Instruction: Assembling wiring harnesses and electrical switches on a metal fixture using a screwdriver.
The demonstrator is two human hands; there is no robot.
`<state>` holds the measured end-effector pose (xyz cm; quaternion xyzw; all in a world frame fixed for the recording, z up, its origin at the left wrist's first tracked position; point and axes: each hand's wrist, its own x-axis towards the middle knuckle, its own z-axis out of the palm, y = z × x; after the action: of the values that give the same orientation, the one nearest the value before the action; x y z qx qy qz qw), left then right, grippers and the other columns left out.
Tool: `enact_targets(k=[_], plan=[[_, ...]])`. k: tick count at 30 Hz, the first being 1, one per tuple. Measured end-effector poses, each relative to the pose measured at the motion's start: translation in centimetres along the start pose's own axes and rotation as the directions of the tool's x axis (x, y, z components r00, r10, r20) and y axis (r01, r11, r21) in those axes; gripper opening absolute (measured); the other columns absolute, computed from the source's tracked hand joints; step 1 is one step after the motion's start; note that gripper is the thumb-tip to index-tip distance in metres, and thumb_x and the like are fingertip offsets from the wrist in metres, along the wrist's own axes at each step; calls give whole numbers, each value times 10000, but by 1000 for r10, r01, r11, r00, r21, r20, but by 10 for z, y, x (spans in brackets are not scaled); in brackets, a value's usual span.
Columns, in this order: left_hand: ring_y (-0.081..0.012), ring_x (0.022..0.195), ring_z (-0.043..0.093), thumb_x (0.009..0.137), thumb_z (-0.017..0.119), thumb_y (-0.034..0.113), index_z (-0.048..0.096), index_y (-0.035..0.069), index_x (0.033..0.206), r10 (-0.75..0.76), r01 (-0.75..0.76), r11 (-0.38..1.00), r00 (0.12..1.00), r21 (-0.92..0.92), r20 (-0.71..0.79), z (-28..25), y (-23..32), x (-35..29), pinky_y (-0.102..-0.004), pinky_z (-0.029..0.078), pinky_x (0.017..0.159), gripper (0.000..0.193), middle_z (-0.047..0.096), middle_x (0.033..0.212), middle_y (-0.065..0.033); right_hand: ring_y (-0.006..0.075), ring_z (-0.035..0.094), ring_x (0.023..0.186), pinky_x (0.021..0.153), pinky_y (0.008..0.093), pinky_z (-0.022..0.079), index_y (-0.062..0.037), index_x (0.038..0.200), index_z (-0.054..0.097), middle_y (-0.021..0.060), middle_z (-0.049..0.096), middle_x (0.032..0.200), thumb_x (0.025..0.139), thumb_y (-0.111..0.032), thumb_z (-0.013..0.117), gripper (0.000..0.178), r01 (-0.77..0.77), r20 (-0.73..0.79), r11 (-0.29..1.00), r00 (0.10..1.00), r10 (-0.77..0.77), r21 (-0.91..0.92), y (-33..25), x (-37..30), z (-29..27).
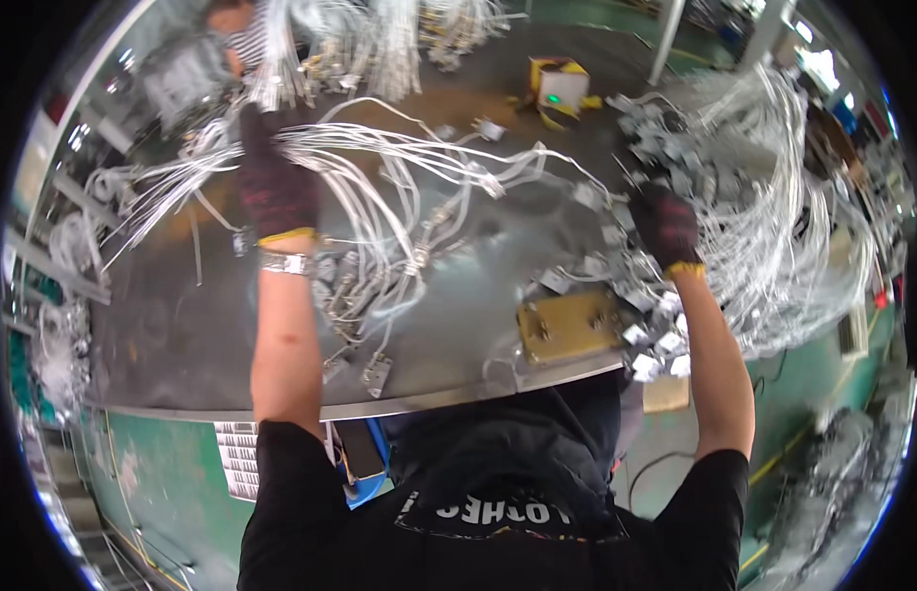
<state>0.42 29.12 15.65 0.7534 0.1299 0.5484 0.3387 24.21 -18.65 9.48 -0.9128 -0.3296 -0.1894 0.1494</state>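
Note:
My left hand, in a dark knitted glove with a yellow cuff, is closed around a bundle of white cables above the metal table. Loose cable ends spread out to its left, and the rest fan right and down toward connectors near the table's front edge. Over the table's right side, my right hand, gloved alike, is closed; a thin tip sticks out by its fingers, but what it holds is hidden. One white cable from the bundle runs toward that hand.
A brass-coloured block lies by the front edge of the table. A heap of white cables with connectors hangs over the right side. Farther back are a yellow device with a green light, hanging cables and a person in a striped top.

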Motion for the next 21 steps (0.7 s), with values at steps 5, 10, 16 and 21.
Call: enact_targets(k=[5,10,16,21], plan=[[-185,844,663,1028,607,206,600,74,1134,-513,329,343,850,-880,118,27,54,1,-385,587,867,169,617,861,-5,397,689,927,791,490,553,-112,1085,715,171,721,994,939,-330,662,268,-64,101,998,993,66,-23,-8,-6,-15],[-167,765,626,1045,585,201,611,74,1000,-461,353,300,867,-886,189,30,67,-7,-388,596,869,137,586,799,4,390,686,931,793,501,543,-105,1063,711,176,716,969,938,-326,656,259,-2,102,999,995,-2,33,1,-13,-16],[-176,759,612,1035,611,212,610,70,997,-477,366,287,856,-885,199,36,75,-12,-389,585,864,147,585,791,-4,387,681,936,797,497,540,-121,1078,704,173,710,989,935,-303,647,239,11,128,1000,992,-14,24,3,-11,-10],[-183,873,643,1038,614,278,618,54,1170,-528,424,355,826,-833,196,30,60,-8,-394,563,894,260,646,923,-27,388,680,934,793,493,539,-121,1077,703,172,708,989,931,-298,648,236,32,124,997,992,-41,73,7,-9,-12]])
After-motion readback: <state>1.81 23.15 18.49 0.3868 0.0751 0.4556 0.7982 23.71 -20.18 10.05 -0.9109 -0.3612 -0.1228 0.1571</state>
